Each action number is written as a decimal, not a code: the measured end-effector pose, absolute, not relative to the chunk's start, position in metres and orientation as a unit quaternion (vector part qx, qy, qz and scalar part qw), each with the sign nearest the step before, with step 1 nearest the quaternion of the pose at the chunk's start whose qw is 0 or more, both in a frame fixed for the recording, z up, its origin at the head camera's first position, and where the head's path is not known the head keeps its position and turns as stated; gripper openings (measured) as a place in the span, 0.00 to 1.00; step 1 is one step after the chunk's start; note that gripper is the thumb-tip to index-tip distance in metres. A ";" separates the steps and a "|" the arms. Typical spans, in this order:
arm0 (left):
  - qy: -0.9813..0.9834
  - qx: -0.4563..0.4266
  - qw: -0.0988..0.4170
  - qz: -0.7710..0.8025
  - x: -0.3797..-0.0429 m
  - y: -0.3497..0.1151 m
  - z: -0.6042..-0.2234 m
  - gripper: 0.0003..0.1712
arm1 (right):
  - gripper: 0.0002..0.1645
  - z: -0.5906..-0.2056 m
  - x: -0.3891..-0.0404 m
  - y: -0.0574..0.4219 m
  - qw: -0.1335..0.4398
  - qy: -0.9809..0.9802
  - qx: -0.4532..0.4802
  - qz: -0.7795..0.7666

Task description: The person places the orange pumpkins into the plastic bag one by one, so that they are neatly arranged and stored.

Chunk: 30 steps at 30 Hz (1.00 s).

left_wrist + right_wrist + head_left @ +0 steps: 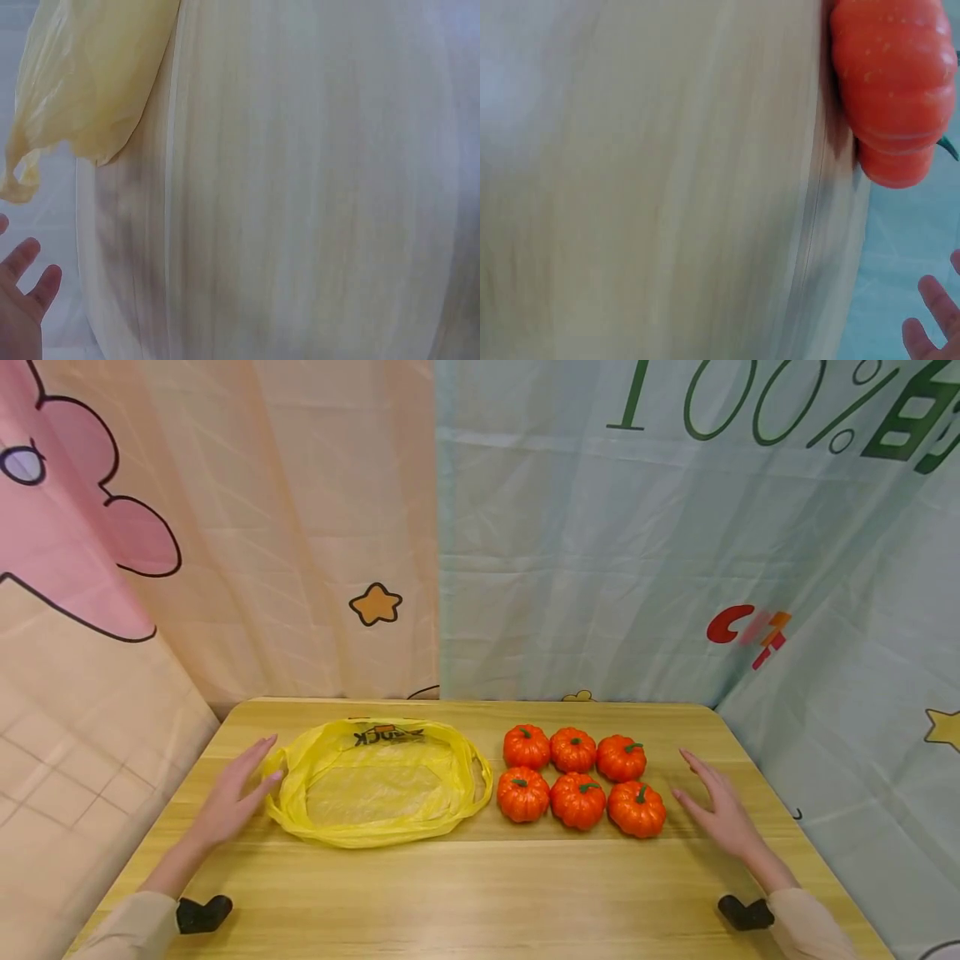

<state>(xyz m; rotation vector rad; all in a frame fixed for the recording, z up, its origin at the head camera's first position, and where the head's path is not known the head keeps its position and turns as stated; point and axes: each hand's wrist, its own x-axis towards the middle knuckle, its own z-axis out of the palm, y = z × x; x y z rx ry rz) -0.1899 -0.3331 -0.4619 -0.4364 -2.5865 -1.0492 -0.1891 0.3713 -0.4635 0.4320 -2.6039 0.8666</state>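
Note:
A yellow plastic bag [375,835] lies spread on the table with its wide mouth facing up; dark print shows inside its far side. My left hand [228,797] is at the bag's left edge, fingers extended, and holds nothing. In the left wrist view, the hand [21,304] appears apart from the bag [97,75]. Right of the bag sit several small orange-red pumpkins [577,800] with green stems, in two rows. My right hand [716,806] is to the right of the pumpkins, fingers spread and nothing held. The right wrist view shows a pumpkin [892,67] above the fingertips [937,296].
The light wooden table [465,902] reaches back to a printed curtain [525,568] along its far edge. More curtain hangs at the left and right sides. A black strap piece [204,914] sits at the left wrist, and another [745,912] at the right.

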 end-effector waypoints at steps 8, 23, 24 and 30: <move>-0.891 -0.108 0.157 -0.413 -0.188 -0.322 -0.468 0.33 | 0.37 -0.465 -0.184 0.361 0.155 -0.898 0.145 0.385; -0.897 -0.051 0.155 -0.412 -0.191 -0.317 -0.477 0.30 | 0.33 -0.470 -0.179 0.354 0.126 -0.864 0.206 0.443; -0.895 -0.052 0.160 -0.414 -0.191 -0.316 -0.478 0.30 | 0.33 -0.470 -0.179 0.354 0.121 -0.863 0.209 0.444; -0.886 -0.064 0.179 -0.422 -0.193 -0.313 -0.484 0.28 | 0.34 -0.473 -0.179 0.352 0.100 -0.858 0.222 0.452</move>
